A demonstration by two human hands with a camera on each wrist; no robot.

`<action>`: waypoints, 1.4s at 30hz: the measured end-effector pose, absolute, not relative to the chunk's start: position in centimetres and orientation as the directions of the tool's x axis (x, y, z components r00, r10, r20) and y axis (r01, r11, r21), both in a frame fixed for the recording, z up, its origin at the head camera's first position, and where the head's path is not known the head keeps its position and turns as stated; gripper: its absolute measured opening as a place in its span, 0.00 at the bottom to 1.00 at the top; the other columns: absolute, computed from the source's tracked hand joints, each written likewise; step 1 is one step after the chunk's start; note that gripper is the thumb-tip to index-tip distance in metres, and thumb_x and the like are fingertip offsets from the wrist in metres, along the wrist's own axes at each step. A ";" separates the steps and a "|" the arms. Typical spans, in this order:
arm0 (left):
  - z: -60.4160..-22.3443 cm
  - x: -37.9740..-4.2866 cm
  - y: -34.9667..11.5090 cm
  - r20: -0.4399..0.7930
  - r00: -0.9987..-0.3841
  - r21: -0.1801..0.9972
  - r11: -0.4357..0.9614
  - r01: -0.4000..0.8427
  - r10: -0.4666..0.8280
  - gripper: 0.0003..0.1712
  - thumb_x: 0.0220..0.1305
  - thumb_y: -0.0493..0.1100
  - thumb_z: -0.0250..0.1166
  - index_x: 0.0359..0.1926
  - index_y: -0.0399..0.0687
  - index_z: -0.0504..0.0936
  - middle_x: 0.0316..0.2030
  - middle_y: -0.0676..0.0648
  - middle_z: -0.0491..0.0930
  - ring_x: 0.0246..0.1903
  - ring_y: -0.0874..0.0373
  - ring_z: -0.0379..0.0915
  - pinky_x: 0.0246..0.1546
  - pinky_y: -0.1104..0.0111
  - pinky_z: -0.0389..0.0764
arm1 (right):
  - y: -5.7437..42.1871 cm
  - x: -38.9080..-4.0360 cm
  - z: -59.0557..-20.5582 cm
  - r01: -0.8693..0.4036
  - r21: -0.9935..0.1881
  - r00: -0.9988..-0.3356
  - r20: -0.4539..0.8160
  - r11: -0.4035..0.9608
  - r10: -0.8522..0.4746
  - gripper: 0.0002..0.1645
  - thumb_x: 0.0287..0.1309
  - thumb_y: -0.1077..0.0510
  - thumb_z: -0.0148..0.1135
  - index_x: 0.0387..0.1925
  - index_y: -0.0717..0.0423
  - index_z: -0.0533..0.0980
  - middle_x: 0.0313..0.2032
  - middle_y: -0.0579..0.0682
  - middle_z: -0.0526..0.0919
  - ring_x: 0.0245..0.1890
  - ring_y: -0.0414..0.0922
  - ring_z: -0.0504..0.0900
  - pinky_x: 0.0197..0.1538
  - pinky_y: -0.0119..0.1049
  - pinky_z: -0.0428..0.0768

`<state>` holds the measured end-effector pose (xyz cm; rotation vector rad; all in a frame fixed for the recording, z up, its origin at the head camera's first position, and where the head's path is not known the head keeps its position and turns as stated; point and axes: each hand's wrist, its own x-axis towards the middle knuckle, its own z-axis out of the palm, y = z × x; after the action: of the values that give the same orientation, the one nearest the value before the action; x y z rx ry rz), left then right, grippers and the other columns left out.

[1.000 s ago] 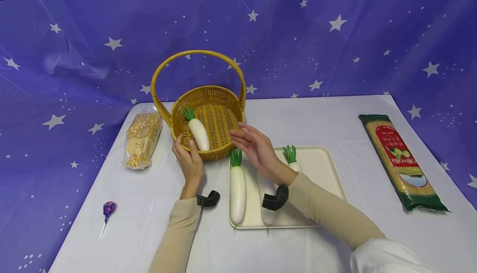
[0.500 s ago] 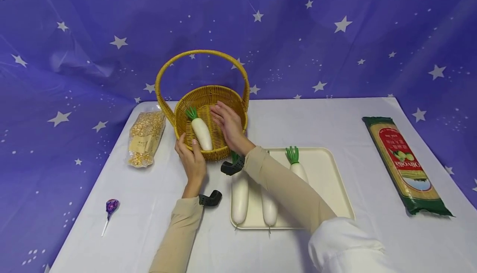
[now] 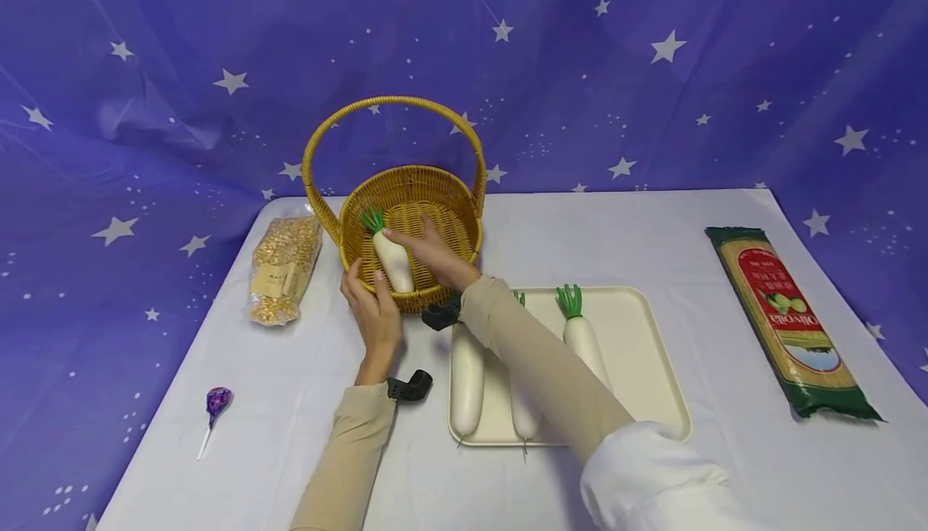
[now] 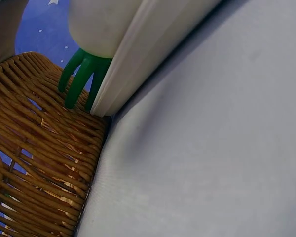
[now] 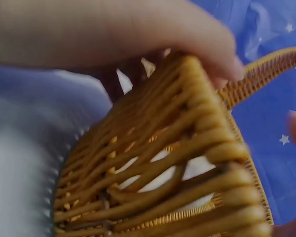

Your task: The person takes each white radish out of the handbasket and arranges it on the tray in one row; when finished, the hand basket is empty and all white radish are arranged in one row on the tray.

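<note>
My left hand (image 3: pixel 375 317) grips the front left rim of a yellow wicker basket (image 3: pixel 464 192); in the right wrist view its thumb lies over the rim. A white radish (image 3: pixel 395 261) with a green top leans inside the basket. My right hand (image 3: pixel 438 257) reaches over the front right rim, its thumb overlapping the radish and the visible finger extended, nothing gripped between them. On a cream tray (image 3: pixel 645 370) to the right lie three more white radishes, the left one (image 3: pixel 467 386) and middle one (image 3: pixel 524 410) partly behind my right arm, the right one (image 3: pixel 582 342) nearer the tray's middle.
A clear bag of corn kernels (image 3: pixel 284 269) lies left of the basket. A lollipop (image 3: pixel 216 404) is at the front left. A green and red noodle packet (image 3: pixel 790 313) lies at the far right. A starry purple cloth (image 3: pixel 580 112) hangs behind the table.
My right hand went from beside the basket into it, then lower and left toward the radish, its thumb spreading from the fingers. My left hand keeps its hold on the rim.
</note>
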<state>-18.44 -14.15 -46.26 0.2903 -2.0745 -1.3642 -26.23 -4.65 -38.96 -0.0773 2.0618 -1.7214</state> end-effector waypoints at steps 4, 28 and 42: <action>-46.2 -18.4 -14.2 0.378 -0.781 0.885 0.442 0.147 -0.497 0.28 0.69 0.53 0.42 0.62 0.40 0.56 0.63 0.36 0.50 0.65 0.42 0.48 0.62 0.50 0.51 | -5.1 -26.2 -39.3 0.206 -0.911 -0.891 -0.326 0.356 -0.317 0.64 0.47 0.42 0.65 0.70 0.44 0.30 0.70 0.60 0.40 0.69 0.57 0.45 0.65 0.51 0.56; -46.3 -18.3 -14.2 0.399 -0.766 0.880 0.445 0.166 -0.504 0.27 0.69 0.52 0.42 0.62 0.40 0.58 0.62 0.35 0.52 0.64 0.45 0.51 0.62 0.53 0.53 | -5.9 -25.5 -39.4 -0.010 -0.767 -0.904 -0.267 0.642 -0.333 0.51 0.50 0.54 0.65 0.70 0.48 0.46 0.60 0.59 0.67 0.56 0.54 0.70 0.53 0.44 0.72; -46.2 -18.2 -14.0 0.387 -0.782 0.884 0.437 0.165 -0.489 0.28 0.69 0.53 0.41 0.62 0.40 0.56 0.63 0.35 0.50 0.64 0.42 0.50 0.61 0.49 0.52 | -4.9 -26.0 -39.7 0.072 -0.897 -0.816 -0.304 0.437 -0.491 0.30 0.59 0.62 0.53 0.63 0.43 0.63 0.65 0.54 0.60 0.41 0.46 0.76 0.30 0.31 0.74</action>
<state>-18.21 -14.02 -46.24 0.2707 -2.0756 -1.3725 -26.02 -4.89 -39.74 -0.3511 2.1581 -1.3839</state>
